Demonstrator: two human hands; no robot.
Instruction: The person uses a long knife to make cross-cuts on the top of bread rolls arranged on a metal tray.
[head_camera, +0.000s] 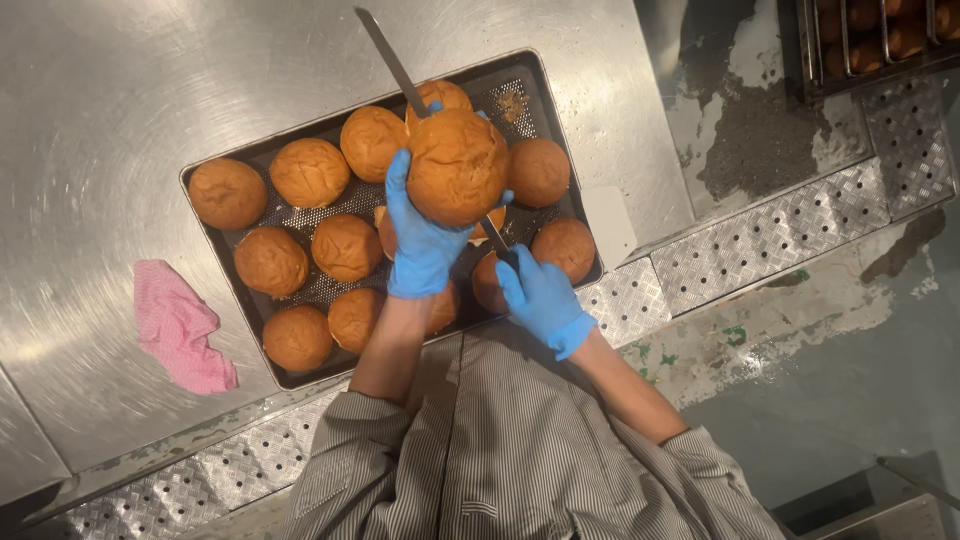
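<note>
My left hand (420, 240), in a blue glove, grips a round golden-brown bun (457, 165) and holds it up over a dark perforated baking tray (522, 88). My right hand (540, 298), also gloved in blue, is closed on the handle of a long knife (388, 58). The blade runs under and behind the held bun and sticks out past it toward the far side. Several more buns (308, 172) lie in rows on the tray.
The tray rests on a stainless steel table (120, 90). A crumpled pink cloth (180, 328) lies left of the tray. A ridged metal edge (770, 235) borders the table. Another rack of buns (880, 35) sits at the top right.
</note>
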